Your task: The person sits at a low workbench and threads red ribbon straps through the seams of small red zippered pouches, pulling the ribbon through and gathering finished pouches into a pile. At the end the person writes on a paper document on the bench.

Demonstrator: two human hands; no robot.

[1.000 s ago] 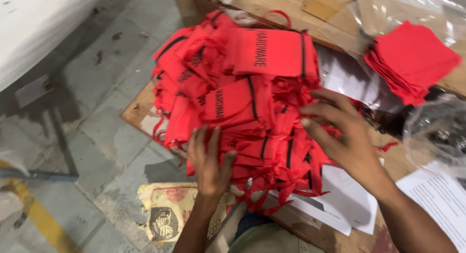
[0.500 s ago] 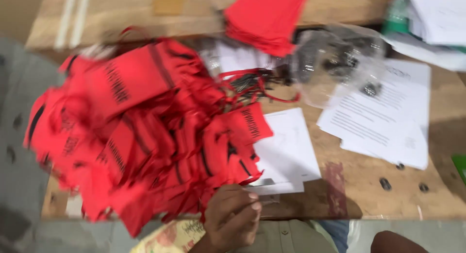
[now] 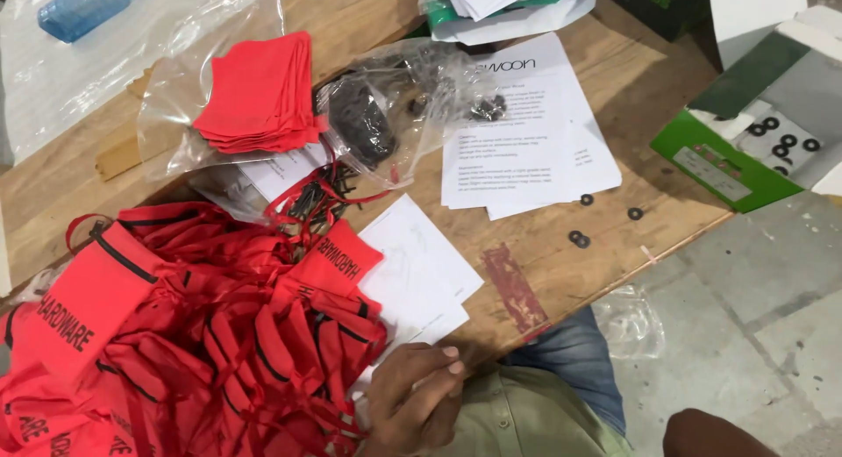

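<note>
Nearest the viewer, the left hand (image 3: 412, 396) rests at the near edge of the desk (image 3: 631, 115), its grip closed, the fingers curled against the edge of the heap of red drawstring pouches (image 3: 202, 334) and the corner of a blank white sheet (image 3: 421, 264); whether it pinches a pouch or the sheet cannot be told. A second earlier both hands were spread flat on top of the heap; now only this one touches it. The right hand (image 3: 710, 432) shows merely as a dark patch at the lower frame edge, off the desk and well apart from the pouches (its grip cannot be told). The view has also swung to the right, so the heap now fills the lower left and overhangs the near desk edge.

Just beyond the heap lies a tangle of red cords with dark tips (image 3: 316, 194). Behind it, a clear plastic bag (image 3: 395, 97) holds small dark parts, and a flat stack of red cloth squares (image 3: 263, 93) sits on plastic. To the right lie printed paper sheets (image 3: 526, 150), a few loose black washers (image 3: 583, 238), and a green-and-white box (image 3: 754, 141) bearing more washers. A blue object (image 3: 83, 8) lies at the far left corner.
</note>
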